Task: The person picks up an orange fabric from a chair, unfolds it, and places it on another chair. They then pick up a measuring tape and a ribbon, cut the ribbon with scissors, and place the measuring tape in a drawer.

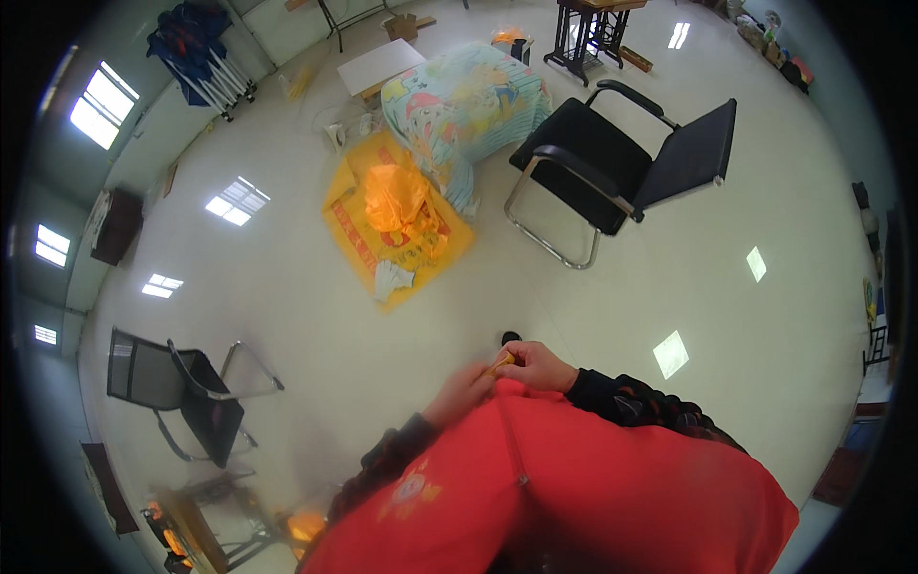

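Note:
Close in front of my red apron [612, 450], both of my hands meet at the middle of the view. My right hand [543, 367] is closed, with thumb and fingers pinching a small yellow-orange piece [502, 362] whose kind is too small to make out. My left hand [459, 395] comes up against it from the other side, fingers closed at the same piece; it looks a little blurred. Dark patterned sleeves cover both forearms. Just beyond the hands shows the dark tip of a shoe [512, 338].
Ahead on the floor lies a yellow printed sheet [349, 234] bearing an orange bundle [394, 196] and a whitish cloth [392, 279]. Behind it a patterned cloth [469, 96] drapes something bulky. Black chairs stand at right [593, 143] and left [196, 397]. A treadle table [593, 33] stands far off.

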The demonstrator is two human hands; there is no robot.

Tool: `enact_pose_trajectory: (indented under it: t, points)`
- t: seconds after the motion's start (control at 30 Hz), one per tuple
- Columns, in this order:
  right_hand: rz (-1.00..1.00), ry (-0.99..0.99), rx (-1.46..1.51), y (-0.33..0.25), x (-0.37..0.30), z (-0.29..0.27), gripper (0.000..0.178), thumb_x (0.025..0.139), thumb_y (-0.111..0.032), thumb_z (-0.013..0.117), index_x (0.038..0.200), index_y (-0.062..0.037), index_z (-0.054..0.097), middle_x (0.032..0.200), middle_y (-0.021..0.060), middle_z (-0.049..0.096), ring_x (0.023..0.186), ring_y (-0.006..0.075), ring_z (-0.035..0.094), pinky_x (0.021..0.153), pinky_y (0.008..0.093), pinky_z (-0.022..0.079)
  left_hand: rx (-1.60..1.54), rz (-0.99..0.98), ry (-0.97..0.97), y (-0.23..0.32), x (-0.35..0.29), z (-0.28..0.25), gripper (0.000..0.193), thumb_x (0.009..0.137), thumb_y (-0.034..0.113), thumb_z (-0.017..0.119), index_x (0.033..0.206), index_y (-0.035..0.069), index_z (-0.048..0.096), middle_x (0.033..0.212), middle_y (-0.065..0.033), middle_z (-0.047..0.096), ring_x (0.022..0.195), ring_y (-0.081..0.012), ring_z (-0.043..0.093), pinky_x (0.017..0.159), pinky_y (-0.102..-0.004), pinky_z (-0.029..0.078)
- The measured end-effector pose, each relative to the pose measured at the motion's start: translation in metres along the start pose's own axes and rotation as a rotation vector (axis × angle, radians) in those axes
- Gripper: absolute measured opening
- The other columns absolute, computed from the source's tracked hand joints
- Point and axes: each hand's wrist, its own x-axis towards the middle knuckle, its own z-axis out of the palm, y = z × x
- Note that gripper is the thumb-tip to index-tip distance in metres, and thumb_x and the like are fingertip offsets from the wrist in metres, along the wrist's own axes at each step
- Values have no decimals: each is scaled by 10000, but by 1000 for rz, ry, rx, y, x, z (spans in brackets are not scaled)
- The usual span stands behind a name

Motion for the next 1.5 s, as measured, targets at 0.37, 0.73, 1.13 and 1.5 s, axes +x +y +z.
enact_pose_trajectory:
  t: [0.37,0.73,1.13,1.5]
  points:
    - [36,-98,-47,-44,143,-88,184,833,-182,631,849,0,606,724,47,619,674,99,560,613,245,457,-269,-98,179,29,100,-77,162,924,158,482,1002,37,556,772,45,506,675,-14,433,593,-174,370]
    - [183,-173,50,-60,319,-111,172,860,-169,611,909,-5,599,802,16,611,745,79,555,671,235,458,-386,-3,216,-4,191,-214,155,933,179,493,990,40,532,815,25,526,753,-41,472,662,-200,410]
    - [287,48,-629,46,499,-173,353,807,-282,599,1003,12,612,981,179,624,934,297,590,832,364,460,-921,-421,468,-70,256,-336,155,954,217,449,942,72,502,674,20,480,515,-62,419,472,-192,332]
    - [569,4,-656,300,626,-240,388,766,-297,591,1007,6,606,1024,210,599,1012,382,536,897,414,429,-1147,-648,483,-197,329,-278,189,909,207,465,953,37,534,719,-15,530,589,-87,498,530,-228,390]
